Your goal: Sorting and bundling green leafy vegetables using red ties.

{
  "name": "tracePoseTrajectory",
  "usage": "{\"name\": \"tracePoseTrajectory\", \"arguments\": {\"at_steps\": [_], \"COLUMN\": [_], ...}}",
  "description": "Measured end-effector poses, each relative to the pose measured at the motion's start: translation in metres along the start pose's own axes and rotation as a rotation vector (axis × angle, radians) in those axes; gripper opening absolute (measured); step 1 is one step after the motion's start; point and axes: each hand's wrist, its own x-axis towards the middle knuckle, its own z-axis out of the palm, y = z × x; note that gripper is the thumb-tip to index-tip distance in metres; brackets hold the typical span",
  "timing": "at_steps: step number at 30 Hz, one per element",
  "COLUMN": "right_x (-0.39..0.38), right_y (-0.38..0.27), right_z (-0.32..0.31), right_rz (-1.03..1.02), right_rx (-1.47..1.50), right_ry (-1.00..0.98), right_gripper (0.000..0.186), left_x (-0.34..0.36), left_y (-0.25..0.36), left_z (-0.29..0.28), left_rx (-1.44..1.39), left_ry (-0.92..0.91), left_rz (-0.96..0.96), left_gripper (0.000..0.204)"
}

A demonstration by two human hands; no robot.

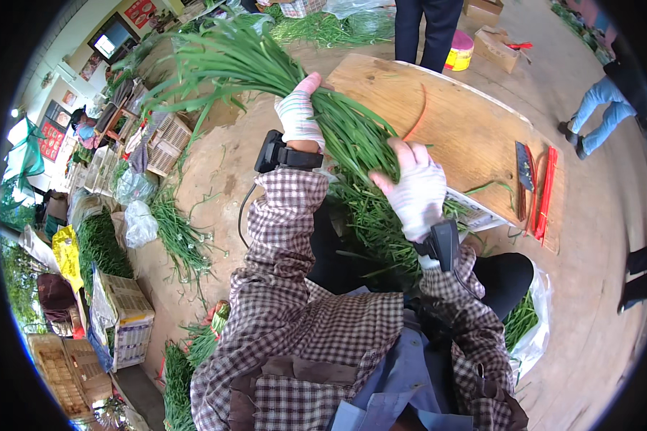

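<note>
A long bunch of green chives (352, 126) slants across in front of me, its leafy ends fanning out to the upper left. My left hand (300, 115), in a pale striped glove with bare fingertips, is wrapped round the middle of the bunch, thumb on top. At its lower right end my right hand (418, 188), gloved the same way, closes thumb and fingers on the stems. Loose greens (374, 223) lie heaped below the hands. Beyond them stands a wooden board (474, 122), with a dark-bladed knife (525, 167) and red strips (546, 190) on its right side.
A plastic bag of greens (539, 327) stands by my right knee. More chives (178, 228) lie on the floor at left, near crates (128, 316) and plastic bags (140, 224). A person's dark-trousered legs (428, 32) stand behind the board; another person (604, 118) is at far right.
</note>
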Motion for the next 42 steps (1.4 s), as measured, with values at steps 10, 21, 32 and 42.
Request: {"name": "tracePoseTrajectory", "arguments": {"at_steps": [10, 21, 32, 42], "right_x": [-0.065, -0.031, -0.027, -0.041], "right_y": [0.09, 0.056, 0.054, 0.019], "right_z": [0.016, -0.005, 0.037, 0.003], "right_rz": [0.293, -0.03, 0.033, -0.264], "right_rx": [1.38, 0.213, 0.658, 0.271], "right_ry": [-0.372, -0.113, -0.08, -0.046], "right_gripper": [0.028, 0.03, 0.017, 0.022], "left_x": [0.026, 0.036, 0.021, 0.032], "left_y": [-0.006, 0.025, 0.023, 0.019], "left_z": [-0.02, -0.034, -0.022, -0.014], "left_rx": [0.003, -0.018, 0.05, -0.081], "left_ry": [-0.022, -0.089, -0.191, -0.178], "left_rz": [-0.169, -0.018, -0.128, -0.11], "left_gripper": [0.013, 0.018, 0.022, 0.014]}}
